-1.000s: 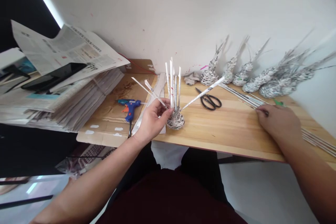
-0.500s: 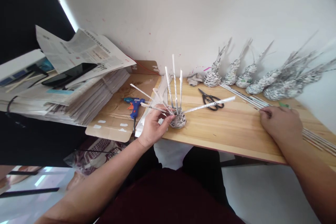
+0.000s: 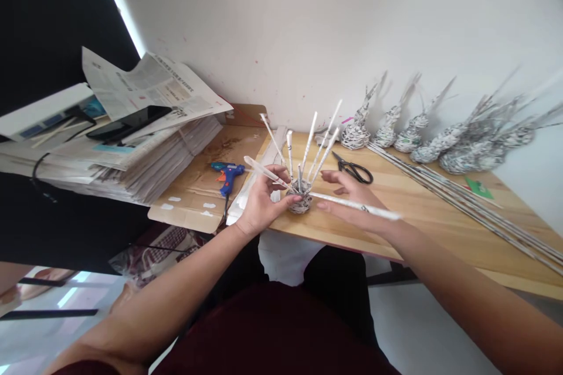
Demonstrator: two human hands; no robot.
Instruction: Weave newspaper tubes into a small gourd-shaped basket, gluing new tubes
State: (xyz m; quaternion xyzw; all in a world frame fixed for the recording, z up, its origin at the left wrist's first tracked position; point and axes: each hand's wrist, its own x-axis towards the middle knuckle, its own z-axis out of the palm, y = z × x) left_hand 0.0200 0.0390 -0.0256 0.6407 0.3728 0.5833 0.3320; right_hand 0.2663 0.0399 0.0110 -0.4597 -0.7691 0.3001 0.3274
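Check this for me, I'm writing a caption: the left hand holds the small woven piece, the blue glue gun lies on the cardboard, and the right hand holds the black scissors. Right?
Not quite: the head view shows the black scissors lying on the wooden table, not in the right hand. The left hand holds the small woven piece, and the blue glue gun lies on the cardboard.

No legible text. Black print on creased white newspaper sheet [image 3: 167,89], far left: headline, columns, too small to read.
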